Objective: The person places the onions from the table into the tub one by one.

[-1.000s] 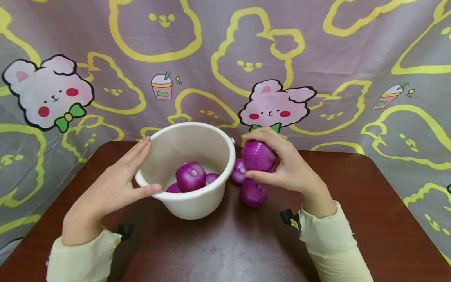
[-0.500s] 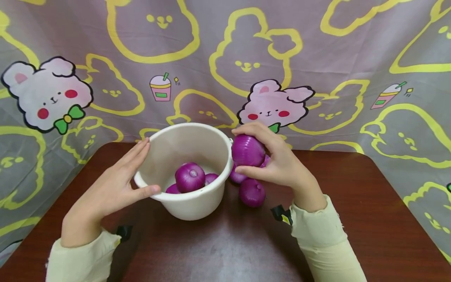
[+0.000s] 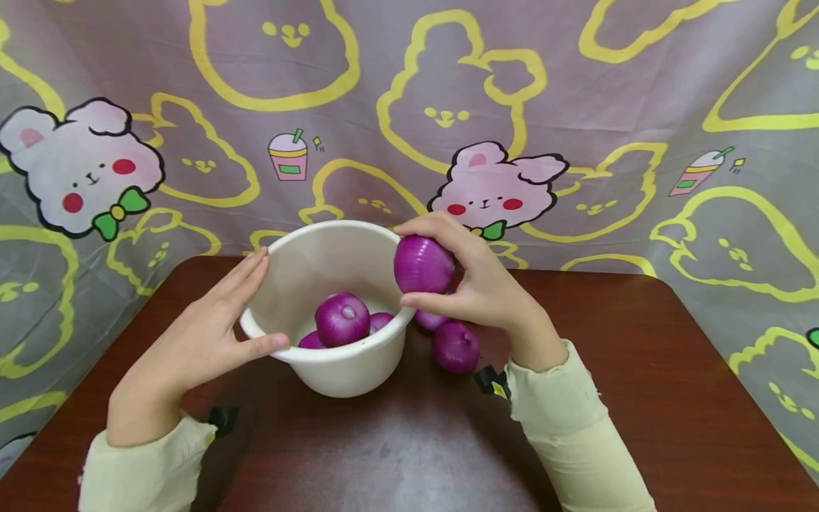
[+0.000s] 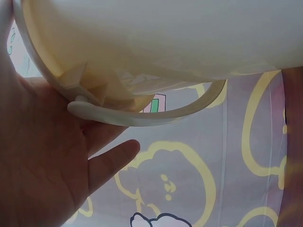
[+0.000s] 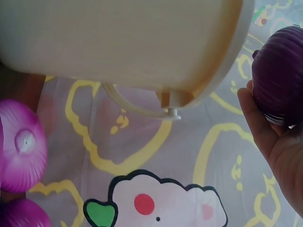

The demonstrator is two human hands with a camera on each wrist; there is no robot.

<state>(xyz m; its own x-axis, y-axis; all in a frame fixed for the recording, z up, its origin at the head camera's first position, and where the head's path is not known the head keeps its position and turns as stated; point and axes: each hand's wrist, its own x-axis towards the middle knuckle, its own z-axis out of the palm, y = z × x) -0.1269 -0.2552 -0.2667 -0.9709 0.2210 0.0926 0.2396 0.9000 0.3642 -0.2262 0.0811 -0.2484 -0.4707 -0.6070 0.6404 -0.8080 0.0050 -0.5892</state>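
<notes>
A white bucket (image 3: 348,373) stands on the table, mouth tilted toward me. Inside it, a purple onion (image 3: 342,320) lies on top, with others partly hidden around it. My left hand (image 3: 198,341) rests on the bucket's left rim, fingers and thumb straight and spread; the left wrist view shows its palm beside the bucket's handle (image 4: 156,118). Above the right rim, my right hand (image 3: 486,284) holds another purple onion (image 3: 422,264) between thumb and fingers. That held onion also shows at the right edge of the right wrist view.
To the right of the bucket, a purple onion (image 3: 456,347) sits on the dark brown table (image 3: 614,398). Beside it, another onion (image 3: 430,321) is partly covered by my right hand. A printed cloth (image 3: 358,85) hangs close behind the table.
My right hand has carried its onion leftward, from above the onions on the table to the bucket's right rim. The left hand stays on the bucket.
</notes>
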